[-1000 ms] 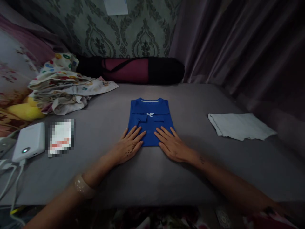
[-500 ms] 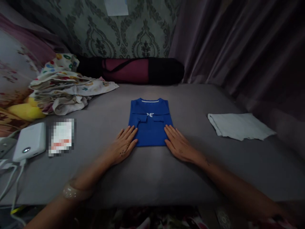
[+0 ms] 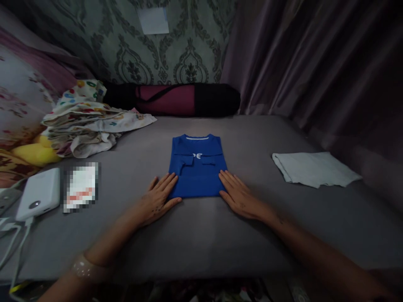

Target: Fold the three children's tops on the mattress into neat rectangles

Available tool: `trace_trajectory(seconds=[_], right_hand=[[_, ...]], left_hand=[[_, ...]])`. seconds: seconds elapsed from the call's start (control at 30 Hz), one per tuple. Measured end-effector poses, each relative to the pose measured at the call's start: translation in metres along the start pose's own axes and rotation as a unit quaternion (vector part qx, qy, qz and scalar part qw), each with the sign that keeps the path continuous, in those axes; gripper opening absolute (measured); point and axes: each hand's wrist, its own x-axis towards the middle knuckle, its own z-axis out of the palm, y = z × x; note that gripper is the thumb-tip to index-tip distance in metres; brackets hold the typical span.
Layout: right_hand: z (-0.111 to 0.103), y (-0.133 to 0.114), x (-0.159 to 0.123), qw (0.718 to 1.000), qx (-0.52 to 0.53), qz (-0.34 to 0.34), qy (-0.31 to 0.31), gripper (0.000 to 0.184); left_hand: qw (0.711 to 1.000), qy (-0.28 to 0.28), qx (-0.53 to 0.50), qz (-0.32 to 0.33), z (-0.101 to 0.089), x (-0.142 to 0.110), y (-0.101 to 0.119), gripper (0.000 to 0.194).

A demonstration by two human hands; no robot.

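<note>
A blue long-sleeved shirt [image 3: 198, 184] lies folded in the middle of the grey-covered surface. Its collar points away from me, both cuffs rest on the front, and part of a white print shows under a fold. My left hand [image 3: 160, 197] lies flat at the shirt's lower left edge, fingertips on the cloth and thumb along the bottom edge. At the lower right edge, my right hand [image 3: 237, 193] also lies flat, its fingertips touching the fabric. Neither hand grips anything.
A folded pale cloth [image 3: 315, 168] lies to the right. On the left are a white power bank [image 3: 40, 195] with cables, a blurred-out packet [image 3: 81, 186], a yellow plush [image 3: 36, 153] and a heap of patterned cloth [image 3: 85, 121]. A black and maroon bag [image 3: 170, 99] lies along the wall.
My left hand has slid slightly outward and its thumb has moved to the shirt's bottom edge. My right hand stays about in place. The whole view has shifted a little downward.
</note>
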Motion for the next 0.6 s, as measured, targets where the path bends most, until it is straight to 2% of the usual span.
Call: trace_trajectory(seconds=[0.1,0.27,0.43,0.6], right_hand=[[-0.006,-0.001,0.001,1.0,0.015,-0.002,-0.012,0.066],[-0.01,-0.006,0.0,1.0,0.016,0.009,-0.017,0.068],[-0.009,-0.005,-0.002,1.0,0.018,0.003,-0.02,0.066],[-0.011,-0.013,0.002,0.999,-0.02,-0.025,0.039,0.061]], left_hand=[[0.999,0.024,0.0,0.023,-0.007,0.004,0.001,0.072],[0.998,-0.01,-0.03,0.047,-0.013,0.004,0.005,0.063],[0.998,-0.011,-0.028,0.055,-0.011,-0.001,0.004,0.062],[0.998,0.042,0.008,0.044,-0.009,0.006,0.016,0.057]])
